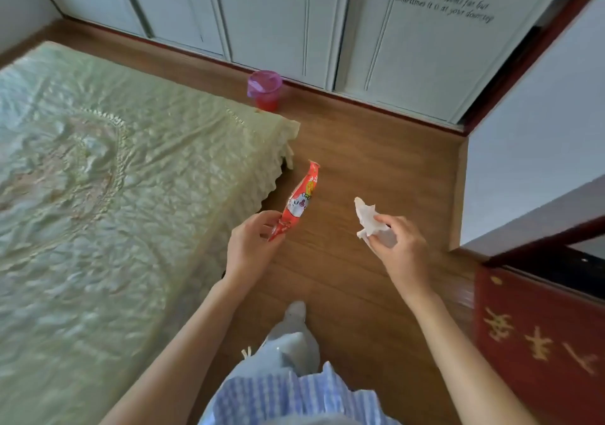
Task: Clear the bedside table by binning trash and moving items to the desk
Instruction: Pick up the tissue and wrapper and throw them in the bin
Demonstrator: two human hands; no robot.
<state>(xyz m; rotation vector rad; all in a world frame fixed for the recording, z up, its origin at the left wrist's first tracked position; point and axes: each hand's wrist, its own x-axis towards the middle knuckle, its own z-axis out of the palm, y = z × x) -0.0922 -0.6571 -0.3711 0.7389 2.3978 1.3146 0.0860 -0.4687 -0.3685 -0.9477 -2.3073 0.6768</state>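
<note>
My left hand (pixel 252 244) pinches the lower end of a red snack wrapper (pixel 299 200) with a cartoon print; the wrapper points up and away over the wooden floor. My right hand (pixel 401 248) grips a crumpled white tissue (pixel 368 220) that sticks out to the left of my fingers. Ahead, past the bed's corner, a small red bin (pixel 266 92) lined with a purple bag stands on the floor against the wardrobe. The bedside table and the desk are out of view.
A bed with a pale green quilted cover (pixel 98 179) fills the left side. White wardrobe doors (pixel 376 38) line the far wall. A dark red door (pixel 537 336) with gold characters stands at the right. A strip of wooden floor (pixel 360 149) runs between them.
</note>
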